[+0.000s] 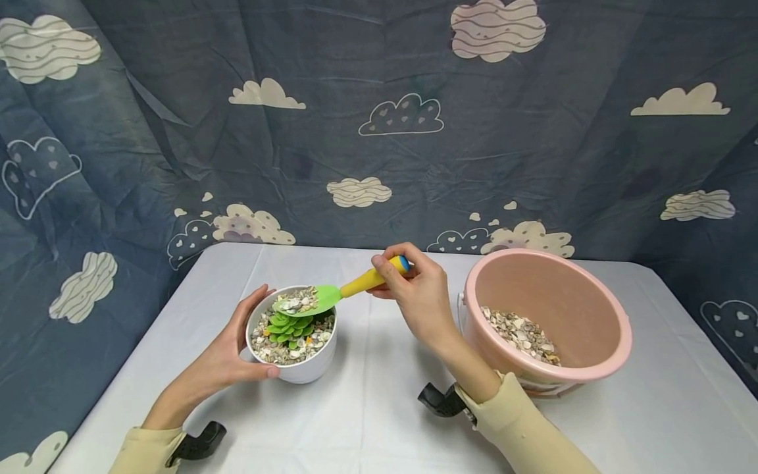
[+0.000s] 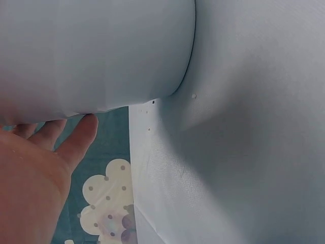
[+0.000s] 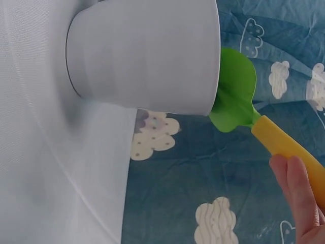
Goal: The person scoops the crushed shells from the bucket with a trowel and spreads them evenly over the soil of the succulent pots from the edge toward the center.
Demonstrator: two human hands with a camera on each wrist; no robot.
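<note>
My left hand [image 1: 227, 352] holds a white flowerpot [image 1: 310, 370] from its left side, fingers at the far side and thumb at the near rim. In the left wrist view, fingertips [image 2: 87, 124] touch its smooth wall. A green succulent [image 1: 289, 329] grows in the pot, ringed by pebbly gravel [image 1: 284, 353]. My right hand [image 1: 423, 293] grips the yellow handle of a small trowel [image 1: 362, 283]. Its green blade, loaded with gravel, lies over the back of the pot, partly covering the plant. The right wrist view shows the blade [image 3: 237, 89] from beneath, right at the pot's rim.
On the right of the white-clothed table [image 1: 379, 408] stands a pink bucket [image 1: 547, 276], with more gravel [image 1: 521, 336] piled inside toward its left. A dark cloud-print curtain [image 1: 331, 151] hangs behind the table. Black camera mounts [image 1: 441, 399] stick out at both wrists.
</note>
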